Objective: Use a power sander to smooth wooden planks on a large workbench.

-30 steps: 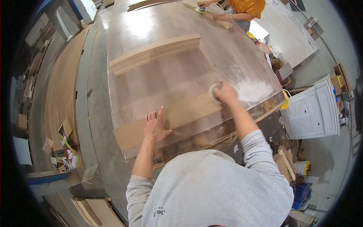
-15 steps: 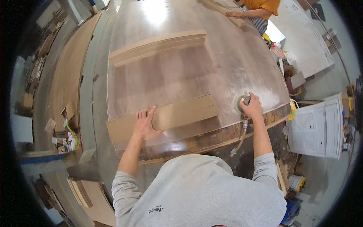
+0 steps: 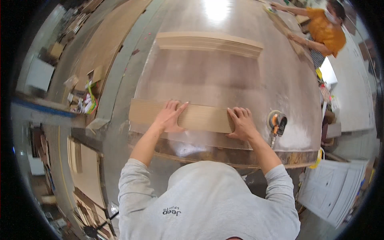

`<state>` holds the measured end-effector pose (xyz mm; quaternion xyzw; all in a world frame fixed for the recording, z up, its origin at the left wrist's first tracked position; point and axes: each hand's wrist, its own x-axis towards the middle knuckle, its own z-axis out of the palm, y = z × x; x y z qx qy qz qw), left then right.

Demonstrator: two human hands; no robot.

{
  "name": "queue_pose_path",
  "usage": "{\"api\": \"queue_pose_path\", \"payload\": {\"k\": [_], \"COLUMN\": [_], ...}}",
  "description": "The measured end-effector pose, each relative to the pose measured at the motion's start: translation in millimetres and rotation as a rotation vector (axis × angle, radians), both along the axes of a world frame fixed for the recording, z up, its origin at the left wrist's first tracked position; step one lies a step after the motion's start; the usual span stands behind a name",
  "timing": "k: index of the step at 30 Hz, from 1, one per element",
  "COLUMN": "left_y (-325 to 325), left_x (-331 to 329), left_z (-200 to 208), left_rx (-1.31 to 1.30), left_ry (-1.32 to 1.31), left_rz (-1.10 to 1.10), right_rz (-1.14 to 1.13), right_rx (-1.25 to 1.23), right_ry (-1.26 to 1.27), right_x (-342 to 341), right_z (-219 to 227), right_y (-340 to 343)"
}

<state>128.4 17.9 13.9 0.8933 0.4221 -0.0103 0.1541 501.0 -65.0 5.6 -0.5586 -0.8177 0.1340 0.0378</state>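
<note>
A long, light brown wooden board point(image 3: 206, 119) with fine lines along it lies crosswise near the front edge of the worktable. My left hand point(image 3: 170, 117) spans it left of its middle, fingers at the far edge and thumb toward the near edge. At the board's right end, my right hand point(image 3: 244, 126) grips it the same way. A round orange-and-black sander point(image 3: 277, 122) with a hose rests on the tabletop just right of my right hand, untouched. Farther back, several similar wooden strips point(image 3: 210, 43) lie side by side.
The brown worktable point(image 3: 200, 90) has pale dust at its right. At the far right a co-worker in an orange top point(image 3: 326, 30) handles a long strip point(image 3: 287, 32). White cabinet doors point(image 3: 332, 188) stand at the lower right; a second long panel point(image 3: 94, 52) lies at the left.
My right hand has let go of the sander and moved left onto the board's right end. The board now lies straighter across the table. The whole view has turned and shifted.
</note>
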Motion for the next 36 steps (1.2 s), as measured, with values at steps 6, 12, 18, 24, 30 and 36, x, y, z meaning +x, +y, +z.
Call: {"api": "queue_pose_path", "payload": {"k": [6,12,18,24,30,36], "left_y": [2.5,-3.7,-28.9,-60.1,-55.1,-58.4], "left_x": [-57.4,-77.4,63.9,170.9,162.5,168.8], "left_z": [-3.8,-5.7,-38.8,-62.7,-56.8,-77.9], "left_rx": [0.051,0.021,-0.015,0.095,0.112,0.08], "left_ry": [0.029,0.065,-0.068,-0.185,-0.206,-0.301], "left_rz": [0.065,0.128,-0.053,0.017,-0.041,0.0], "right_rz": [0.019,0.023,0.053,0.052,0.051,0.096], "right_rx": [0.034,0.047,0.087,0.089,0.103,0.091], "right_ry": [-0.003,-0.001,0.018,0.016,0.006,0.014], "right_x": [6.1,-5.3,1.3,-1.0,2.5,12.0], "right_z": [-3.1,1.8,-6.0,-5.9,-16.2,-20.7], "right_y": [-4.3,-0.6,1.9,0.9,1.5,3.3]}}
